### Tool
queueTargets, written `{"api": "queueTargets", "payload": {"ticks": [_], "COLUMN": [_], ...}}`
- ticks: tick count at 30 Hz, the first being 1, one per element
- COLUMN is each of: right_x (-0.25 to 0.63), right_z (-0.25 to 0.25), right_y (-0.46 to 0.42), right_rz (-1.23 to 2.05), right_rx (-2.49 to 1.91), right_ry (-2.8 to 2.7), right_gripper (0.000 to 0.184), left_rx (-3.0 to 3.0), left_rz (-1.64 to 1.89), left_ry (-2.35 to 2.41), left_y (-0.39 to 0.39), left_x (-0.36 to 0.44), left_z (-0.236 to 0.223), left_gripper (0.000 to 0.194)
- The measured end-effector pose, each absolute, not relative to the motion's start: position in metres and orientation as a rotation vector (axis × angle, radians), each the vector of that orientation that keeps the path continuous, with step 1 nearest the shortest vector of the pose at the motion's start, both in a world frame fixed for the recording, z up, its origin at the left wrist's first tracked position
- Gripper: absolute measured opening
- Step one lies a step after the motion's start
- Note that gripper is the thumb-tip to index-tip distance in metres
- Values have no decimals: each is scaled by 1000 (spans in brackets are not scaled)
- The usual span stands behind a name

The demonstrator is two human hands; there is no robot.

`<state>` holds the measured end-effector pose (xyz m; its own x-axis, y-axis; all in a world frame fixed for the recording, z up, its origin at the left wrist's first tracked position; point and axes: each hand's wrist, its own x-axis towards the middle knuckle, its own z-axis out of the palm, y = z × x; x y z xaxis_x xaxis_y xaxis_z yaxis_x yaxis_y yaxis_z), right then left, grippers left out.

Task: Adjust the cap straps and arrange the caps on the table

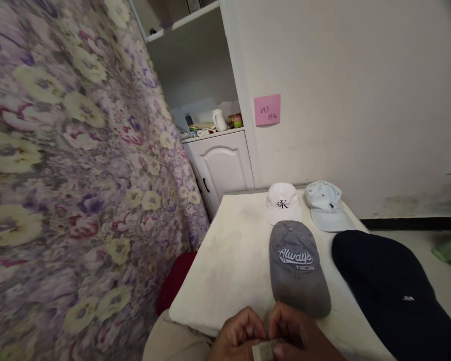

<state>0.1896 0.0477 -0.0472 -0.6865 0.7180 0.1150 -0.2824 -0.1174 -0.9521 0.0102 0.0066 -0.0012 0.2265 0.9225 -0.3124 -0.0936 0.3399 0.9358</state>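
At the bottom edge of the view, my left hand (237,332) and my right hand (296,333) are close together with fingers curled. Both pinch a small beige fabric strip (262,350), most of which is cut off below. Just beyond my right hand lies a grey cap (293,260) with "Always" lettering, its brim toward me. Behind it sits a white cap (283,203) with a "CK" mark. A pale blue cap (325,203) is beside that one. To the right a dark navy cap (391,286) lies with its brim toward the lower right.
The caps rest on a table with a cream cover (225,250). A floral curtain (78,165) hangs along the left. Beyond the table are a white cabinet (225,168) with a white jug (219,120) on it, and a wall with a pink note (267,110). Something red (176,281) shows beside the table.
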Motion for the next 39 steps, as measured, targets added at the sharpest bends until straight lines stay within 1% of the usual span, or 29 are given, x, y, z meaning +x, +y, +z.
{"api": "queueTargets", "payload": {"ticks": [4, 6, 12, 16, 20, 25, 29, 32, 39], "right_x": [198, 201, 195, 194, 194, 195, 203, 205, 197], "right_z": [-47, -47, -45, -51, -61, -60, -50, -51, -67], "right_y": [49, 49, 47, 46, 45, 46, 46, 45, 44], "right_rz": [1771, 1753, 1819, 1825, 1892, 1917, 1808, 1777, 1891], "right_rx": [-584, -585, -538, -578, -560, -555, -569, -572, -516], "right_ry": [-1557, -1557, -1487, -1469, -1423, -1405, -1519, -1562, -1429], "right_gripper": [40, 40, 42, 36, 31, 36, 39, 39, 36], "left_rx": [972, 972, 960, 1004, 1061, 1094, 1095, 1091, 1091], "left_rz": [859, 856, 848, 844, 833, 819, 815, 810, 816], "left_ry": [1105, 1127, 1167, 1189, 1176, 1202, 1225, 1197, 1147], "left_y": [9, 8, 4, 5, 7, 7, 8, 7, 6], "left_x": [11, 12, 17, 15, 16, 17, 16, 15, 17], "left_z": [2, 4, 5, 0, -4, 0, 5, 4, -2], "left_gripper": [41, 42, 37, 37, 42, 45, 50, 47, 42]}}
